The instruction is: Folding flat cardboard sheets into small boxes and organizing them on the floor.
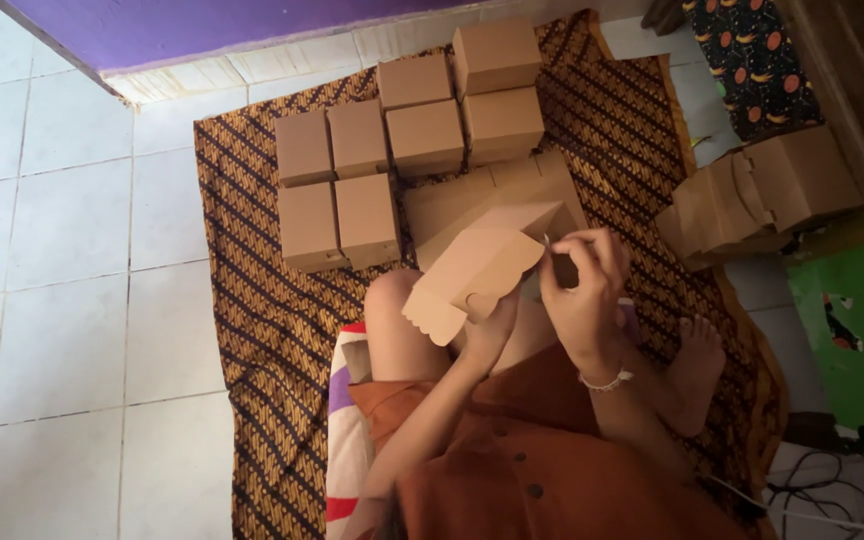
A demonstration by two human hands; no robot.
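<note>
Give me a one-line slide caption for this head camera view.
Seated on a patterned cloth, both hands, left hand and right hand, fold a brown cardboard box beside finished boxes.

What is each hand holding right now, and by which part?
Both hold one half-folded brown cardboard box: the left hand supports its underside, the right hand pinches a flap at its right end.

Home floor used as box-folding workspace: white tile floor, purple wall, brown patterned batik cloth spread as mat, folded cardboard boxes stacked, flat box blanks piled nearby.
</note>
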